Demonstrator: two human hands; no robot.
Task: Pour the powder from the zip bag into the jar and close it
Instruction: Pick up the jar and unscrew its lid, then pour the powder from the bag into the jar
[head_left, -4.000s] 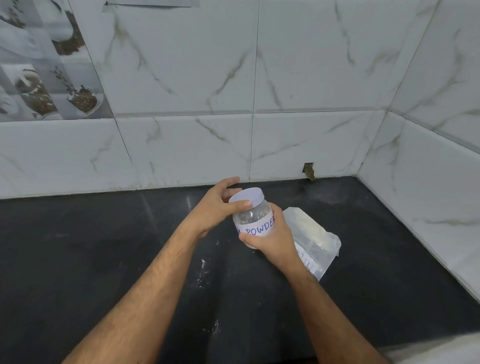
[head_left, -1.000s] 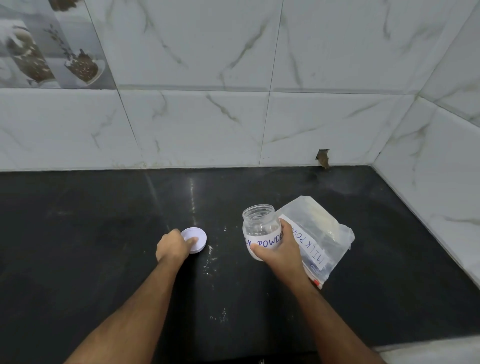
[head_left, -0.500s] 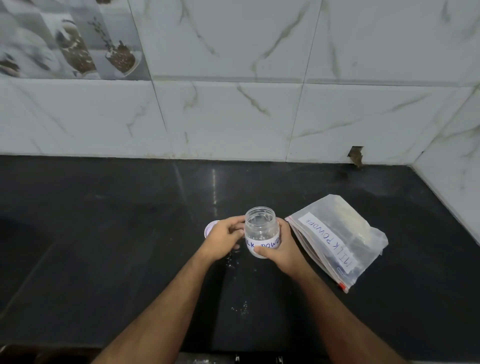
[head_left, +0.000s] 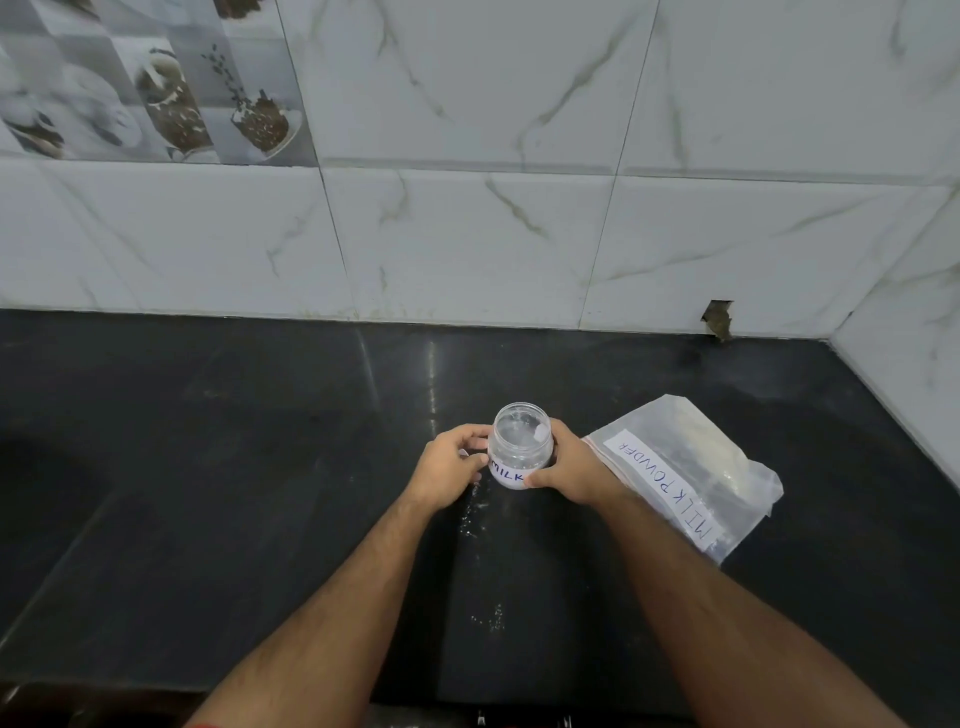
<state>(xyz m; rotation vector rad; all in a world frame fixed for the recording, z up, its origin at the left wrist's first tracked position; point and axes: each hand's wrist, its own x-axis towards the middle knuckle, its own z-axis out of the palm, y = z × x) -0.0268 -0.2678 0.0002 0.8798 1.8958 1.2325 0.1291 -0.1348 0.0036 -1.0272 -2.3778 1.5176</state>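
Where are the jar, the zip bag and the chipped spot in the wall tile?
jar (head_left: 521, 441): head view, clear side wall.
zip bag (head_left: 737, 467): head view, clear plastic beside its label.
chipped spot (head_left: 717, 318): head view, its dark middle.

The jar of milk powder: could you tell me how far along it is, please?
Done: the jar stands open, lid off. In hand: left hand and right hand both grip it. Left: the zip bag lies on the counter unpoured; then closing.

A black stone tabletop (head_left: 208, 467) meets white marble-look wall tiles (head_left: 467, 234) with grey-gold veins. A decorative picture tile (head_left: 156, 88) sits upper left. A chipped hole (head_left: 718, 318) marks the tile base near the right corner.
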